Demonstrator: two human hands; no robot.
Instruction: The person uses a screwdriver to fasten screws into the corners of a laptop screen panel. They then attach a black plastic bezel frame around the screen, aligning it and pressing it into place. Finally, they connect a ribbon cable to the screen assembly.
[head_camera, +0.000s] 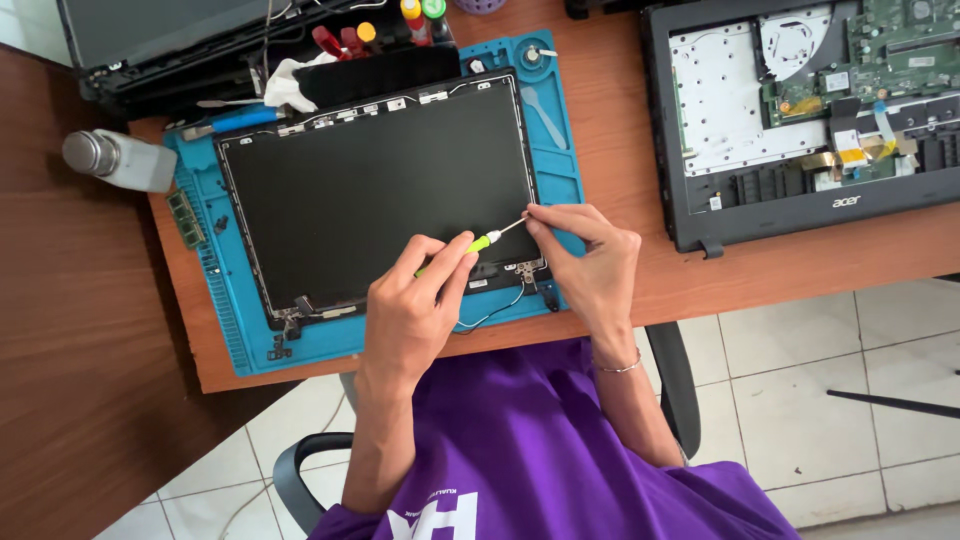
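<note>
Purple cloth of the person's shirt (540, 440) fills the bottom of the view, and just above it both hands work at the near edge of a laptop screen panel (380, 190) lying flat on a blue work mat (215, 300) on the wooden desk (620, 130). One hand (410, 310) is closed around the green handle of a small screwdriver (487, 238), while the other hand (590, 255) pinches the thin metal shaft near its tip, steadying it at the panel's near right corner, close to the hinge bracket (527, 268). Judging by this, the job looks well along in stripping down: the panel is already off its base, its bezel appears gone with bare brackets along the edges, and a thin black cable (490, 315) trails loose off the mat. The corner fixing seems yet to be dealt with. The screen itself is dark, matt and unbroken. An opened laptop base (800, 100) with exposed boards sits well apart to one side, and a small bottle (120, 158) stands beside the mat.
</note>
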